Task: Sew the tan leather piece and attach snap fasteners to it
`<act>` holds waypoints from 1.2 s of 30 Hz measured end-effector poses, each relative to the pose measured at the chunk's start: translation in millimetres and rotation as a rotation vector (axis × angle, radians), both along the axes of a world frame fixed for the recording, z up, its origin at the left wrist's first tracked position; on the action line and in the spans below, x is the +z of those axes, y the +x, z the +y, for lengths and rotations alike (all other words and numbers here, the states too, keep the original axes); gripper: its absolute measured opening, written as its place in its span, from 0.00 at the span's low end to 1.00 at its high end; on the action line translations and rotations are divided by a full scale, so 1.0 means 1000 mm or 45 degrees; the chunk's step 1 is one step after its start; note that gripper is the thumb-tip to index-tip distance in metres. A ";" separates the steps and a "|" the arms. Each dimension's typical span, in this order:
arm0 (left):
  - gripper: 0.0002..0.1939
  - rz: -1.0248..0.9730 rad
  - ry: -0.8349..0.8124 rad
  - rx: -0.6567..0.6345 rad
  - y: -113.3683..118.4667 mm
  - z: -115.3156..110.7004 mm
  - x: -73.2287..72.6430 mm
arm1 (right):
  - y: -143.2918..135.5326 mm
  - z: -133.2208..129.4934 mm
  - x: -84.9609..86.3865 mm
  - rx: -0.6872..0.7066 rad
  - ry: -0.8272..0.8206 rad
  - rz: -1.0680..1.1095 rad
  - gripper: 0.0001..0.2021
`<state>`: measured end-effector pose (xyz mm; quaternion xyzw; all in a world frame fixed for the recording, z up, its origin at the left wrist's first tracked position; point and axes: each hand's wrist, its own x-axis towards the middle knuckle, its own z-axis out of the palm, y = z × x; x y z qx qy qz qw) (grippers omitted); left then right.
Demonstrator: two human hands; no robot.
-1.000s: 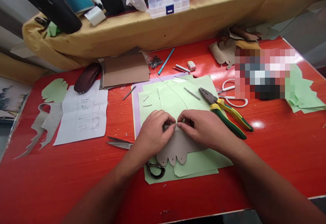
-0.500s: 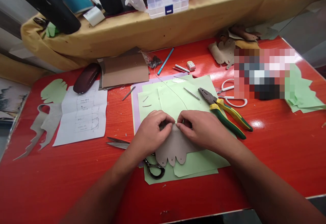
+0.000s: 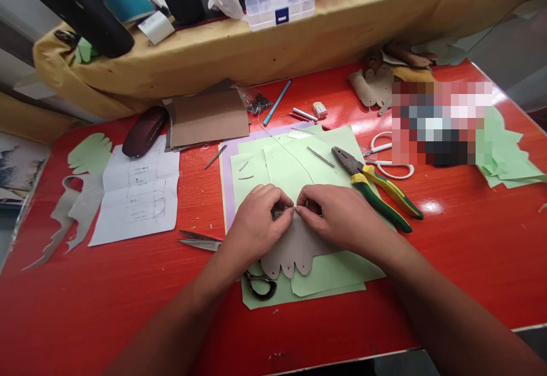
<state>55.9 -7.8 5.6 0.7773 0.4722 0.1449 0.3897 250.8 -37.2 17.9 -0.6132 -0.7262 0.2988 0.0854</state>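
Both hands meet at the top edge of a grey-beige leather piece [image 3: 287, 253] with rounded, holed lobes along its near side. My left hand [image 3: 261, 213] is closed, thumb and forefinger pinching that edge. Right beside it, my right hand [image 3: 327, 213] pinches the same edge, its fingertips almost touching the left ones. Whatever small thing may be between the fingertips is hidden. A thin dark thread [image 3: 294, 156] runs from the far side down to my right hand. Under the leather lie pale green paper sheets [image 3: 329, 285]. Black-handled scissors [image 3: 261, 287] lie partly beneath my left forearm.
Pliers [image 3: 363, 179] with green-yellow handles and white-handled scissors [image 3: 393, 168] lie to the right. On the left are a drawn-on paper [image 3: 141, 205], leather scraps [image 3: 83, 208] and a dark red case [image 3: 145, 131]. Brown sheets [image 3: 209, 118] and a blue pen [image 3: 277, 102] lie farther back.
Almost nothing differs. Both hands keep their pinch on the leather edge, with only a tiny shift of the fingers, and the view has moved very slightly.
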 end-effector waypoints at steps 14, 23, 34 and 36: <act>0.05 0.002 -0.121 -0.018 0.001 0.008 0.005 | 0.000 0.000 -0.001 0.002 -0.005 -0.007 0.06; 0.05 0.020 -0.103 -0.032 0.001 0.007 0.003 | 0.001 0.000 -0.003 -0.007 0.009 0.010 0.05; 0.04 -0.027 -0.100 -0.032 0.001 0.008 0.002 | -0.001 -0.001 -0.001 -0.012 0.002 0.007 0.05; 0.04 -0.021 -0.098 -0.024 0.001 0.007 0.003 | 0.000 -0.001 -0.001 -0.013 0.010 0.008 0.05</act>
